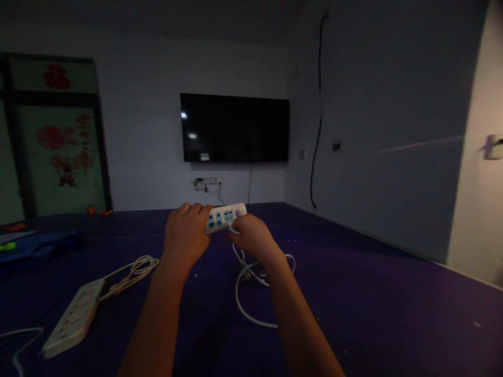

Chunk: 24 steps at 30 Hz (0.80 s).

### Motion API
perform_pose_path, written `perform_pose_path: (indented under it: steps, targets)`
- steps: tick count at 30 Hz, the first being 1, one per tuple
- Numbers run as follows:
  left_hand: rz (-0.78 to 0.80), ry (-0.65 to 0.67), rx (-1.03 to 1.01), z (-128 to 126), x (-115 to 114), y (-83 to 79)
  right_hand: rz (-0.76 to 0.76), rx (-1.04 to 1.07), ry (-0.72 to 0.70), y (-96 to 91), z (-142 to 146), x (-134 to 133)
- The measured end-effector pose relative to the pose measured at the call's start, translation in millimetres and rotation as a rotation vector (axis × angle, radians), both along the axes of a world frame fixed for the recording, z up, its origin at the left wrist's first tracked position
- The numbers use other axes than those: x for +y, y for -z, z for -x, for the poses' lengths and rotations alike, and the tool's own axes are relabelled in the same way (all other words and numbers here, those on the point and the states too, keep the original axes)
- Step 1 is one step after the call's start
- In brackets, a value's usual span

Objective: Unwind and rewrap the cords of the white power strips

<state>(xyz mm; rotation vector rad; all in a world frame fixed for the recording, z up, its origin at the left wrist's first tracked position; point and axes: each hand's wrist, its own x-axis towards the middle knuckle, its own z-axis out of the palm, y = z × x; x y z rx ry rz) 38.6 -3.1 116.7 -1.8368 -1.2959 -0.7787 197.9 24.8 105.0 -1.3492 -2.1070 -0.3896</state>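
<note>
Your left hand (186,230) grips one end of the white power strip (226,216), raised above the purple surface (373,298), probably to steady it for your right hand (253,235). That one seems closed on the cord (255,318) beside the strip's other end, though its fingertips are partly hidden. Loose loops below likely give slack. A second strip (76,317) lies at your left, untouched.
</note>
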Motion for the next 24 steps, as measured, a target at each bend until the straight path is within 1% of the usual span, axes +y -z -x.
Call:
perform_pose_path:
  steps: [2, 5, 8, 10, 12, 14, 16, 18, 21, 24]
  targets:
    - [0.064, -0.011, 0.029, 1, -6, -1.9, -0.003, 0.019, -0.051, 0.2, -1, 0]
    - [0.205, -0.039, 0.033, 6, -17, -4.8, -0.003, 0.068, -0.179, -0.6, -1, -4]
    - [0.332, -0.024, -0.024, 19, -27, -6.6, 0.032, 0.132, -0.339, -2.4, 0, -11]
    - [0.424, 0.019, -0.092, 31, -32, -6.2, 0.086, 0.229, -0.453, -3.9, -1, -15]
    - [0.507, 0.111, -0.162, 42, -34, -4.4, 0.163, 0.359, -0.562, -5.1, -4, -19]
    - [0.571, 0.248, -0.225, 50, -34, -2.4, 0.261, 0.493, -0.661, -5.9, -8, -22]
    - [0.624, 0.399, -0.268, 50, -35, -1.7, 0.383, 0.604, -0.749, -6.5, -13, -24]
    - [0.675, 0.526, -0.299, 46, -37, -3.3, 0.479, 0.674, -0.840, -6.8, -17, -25]
    - [0.812, 0.674, -0.318, 36, -37, -8.2, 0.518, 0.724, -0.951, -6.6, -19, -25]
    - [0.981, 0.819, -0.334, 31, -30, -10.3, 0.482, 0.817, -0.981, -3.4, -16, -21]
